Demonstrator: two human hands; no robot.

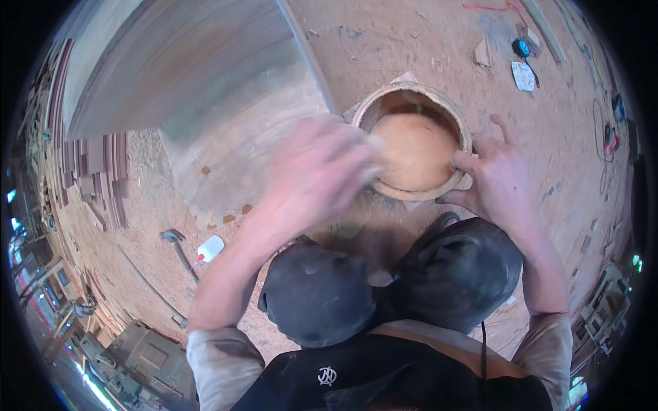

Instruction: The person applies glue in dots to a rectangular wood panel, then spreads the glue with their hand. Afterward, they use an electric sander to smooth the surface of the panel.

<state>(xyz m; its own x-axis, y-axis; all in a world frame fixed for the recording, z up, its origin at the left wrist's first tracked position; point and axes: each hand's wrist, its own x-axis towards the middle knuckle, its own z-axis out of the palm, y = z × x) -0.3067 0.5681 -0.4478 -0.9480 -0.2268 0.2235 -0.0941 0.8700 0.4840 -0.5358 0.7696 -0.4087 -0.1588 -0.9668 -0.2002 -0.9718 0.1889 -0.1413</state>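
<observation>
A round tub (419,151) with a rough, crusted rim and a tan, smooth-looking inside stands on the floor in front of my knees. At its right side my right hand (499,171) grips the rim, one finger hooked over the edge and another digit low against the outside; two further fingers stick up. My left hand (327,164) is by the tub's left rim, smeared by motion. Its fingers are too blurred to make out, so whether it holds anything is hidden. Beneath the left hand lies a large pale sheet or panel (212,157).
A big curved, greyish board (185,61) rises at the far left, beside stacked wooden strips (103,164). A hammer (179,253) and a white bottle with a red tip (210,248) lie left of my knees. A blue tape measure (521,47) sits far right, near wood offcuts (483,53).
</observation>
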